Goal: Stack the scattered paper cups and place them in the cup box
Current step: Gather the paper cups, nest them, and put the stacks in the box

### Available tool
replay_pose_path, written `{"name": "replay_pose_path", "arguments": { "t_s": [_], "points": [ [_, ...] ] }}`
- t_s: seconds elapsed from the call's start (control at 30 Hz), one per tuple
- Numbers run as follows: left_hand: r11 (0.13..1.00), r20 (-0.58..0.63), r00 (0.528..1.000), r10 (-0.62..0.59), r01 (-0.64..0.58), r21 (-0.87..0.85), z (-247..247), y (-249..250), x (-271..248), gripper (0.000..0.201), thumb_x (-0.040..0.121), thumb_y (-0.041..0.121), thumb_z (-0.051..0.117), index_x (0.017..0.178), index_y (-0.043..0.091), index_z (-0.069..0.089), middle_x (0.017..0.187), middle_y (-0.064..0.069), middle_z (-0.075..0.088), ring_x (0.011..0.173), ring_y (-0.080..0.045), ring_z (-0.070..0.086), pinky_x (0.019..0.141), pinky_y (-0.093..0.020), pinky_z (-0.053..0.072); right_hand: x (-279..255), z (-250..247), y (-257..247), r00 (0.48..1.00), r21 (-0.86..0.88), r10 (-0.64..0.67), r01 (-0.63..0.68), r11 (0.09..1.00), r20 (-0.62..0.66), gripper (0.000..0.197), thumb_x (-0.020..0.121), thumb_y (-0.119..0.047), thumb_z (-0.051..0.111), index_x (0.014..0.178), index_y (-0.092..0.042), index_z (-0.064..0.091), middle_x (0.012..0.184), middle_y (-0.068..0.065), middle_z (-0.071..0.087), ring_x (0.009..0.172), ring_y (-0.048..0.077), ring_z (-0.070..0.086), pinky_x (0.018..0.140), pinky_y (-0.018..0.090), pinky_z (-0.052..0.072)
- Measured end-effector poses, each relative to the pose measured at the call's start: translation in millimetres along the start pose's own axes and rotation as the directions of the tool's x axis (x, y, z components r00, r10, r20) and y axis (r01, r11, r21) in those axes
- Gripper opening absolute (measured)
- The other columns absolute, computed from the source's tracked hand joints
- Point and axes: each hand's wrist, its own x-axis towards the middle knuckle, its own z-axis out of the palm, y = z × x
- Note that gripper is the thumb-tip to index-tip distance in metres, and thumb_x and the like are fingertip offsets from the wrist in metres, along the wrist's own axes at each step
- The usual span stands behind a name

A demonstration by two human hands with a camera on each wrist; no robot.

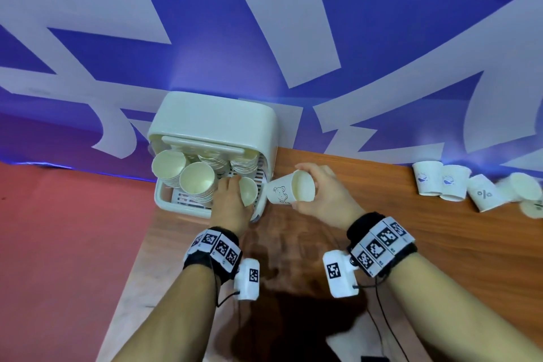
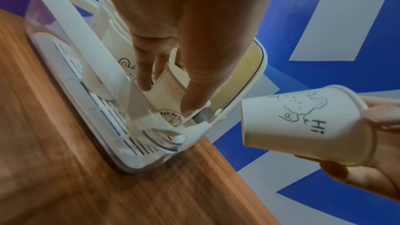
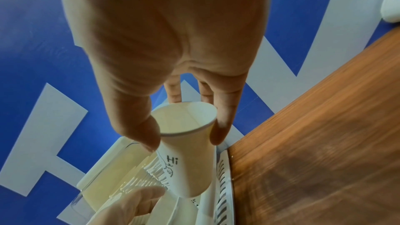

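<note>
The white cup box [image 1: 211, 123] stands open at the table's back left, with several stacks of paper cups [image 1: 195, 181] leaning inside. My left hand [image 1: 235, 194] reaches into its right front corner and pinches a tilted cup [image 2: 166, 91] between thumb and fingers [image 2: 190, 107]. Just right of the box, my right hand [image 1: 318, 188] holds a white cup with a bear drawing and "Hi" [image 1: 289, 189] by its rim, base pointing toward the box. The right wrist view shows thumb and fingers [image 3: 218, 133] around that rim [image 3: 186, 134].
Several loose paper cups [image 1: 454, 186] lie along the back right edge of the wooden table [image 1: 382, 229]. A blue and white printed wall [image 1: 264, 38] rises right behind the box. The table's left edge drops to a red floor [image 1: 58, 244].
</note>
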Motion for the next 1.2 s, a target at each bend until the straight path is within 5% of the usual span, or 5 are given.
{"name": "replay_pose_path", "arguments": {
  "t_s": [0.3,0.53,0.93,1.2],
  "points": [
    [0.998,-0.021,1.0,0.01,-0.011,-0.07,-4,-2,-12,0.079,0.069,0.016,0.082,0.138,0.009,0.046,0.137,-0.012,0.043,0.122,-0.032,0.047,0.106,-0.043,0.04,-13,-2,-22,0.998,-0.104,-0.058,0.056,0.993,-0.011,0.076,0.071,-0.028,0.083,0.137,-0.033,0.045,0.123,-0.005,0.043,0.111,0.008,0.047,0.097,0.021,0.038],
    [0.978,-0.084,0.993,0.085,-0.099,-0.186,-31,-7,-38,0.052,0.073,0.007,0.073,0.123,0.008,0.059,0.123,-0.008,0.054,0.114,-0.026,0.052,0.102,-0.039,0.043,-15,23,-49,0.982,-0.162,-0.184,0.187,0.969,0.036,0.077,0.074,-0.025,0.081,0.142,-0.024,0.045,0.123,-0.007,0.04,0.112,0.003,0.042,0.097,0.011,0.029],
    [0.967,-0.157,0.987,-0.027,-0.014,-0.253,-71,-52,-64,0.037,0.077,0.011,0.069,0.114,0.015,0.064,0.116,0.0,0.059,0.102,-0.02,0.058,0.091,-0.035,0.049,13,88,-63,0.958,-0.512,-0.254,0.284,0.81,0.13,0.077,0.082,-0.029,0.072,0.149,-0.027,0.033,0.135,-0.002,0.04,0.126,0.022,0.044,0.094,0.039,0.049],
    [0.966,-0.194,0.977,-0.088,0.036,-0.256,-79,-72,-59,0.036,0.077,0.013,0.068,0.112,0.017,0.068,0.114,0.001,0.06,0.108,-0.017,0.055,0.094,-0.028,0.044,39,117,-55,0.969,-0.543,-0.167,0.24,0.805,0.181,0.073,0.086,-0.026,0.071,0.149,-0.023,0.033,0.14,0.001,0.04,0.126,0.025,0.045,0.098,0.042,0.046]
  ]
}}
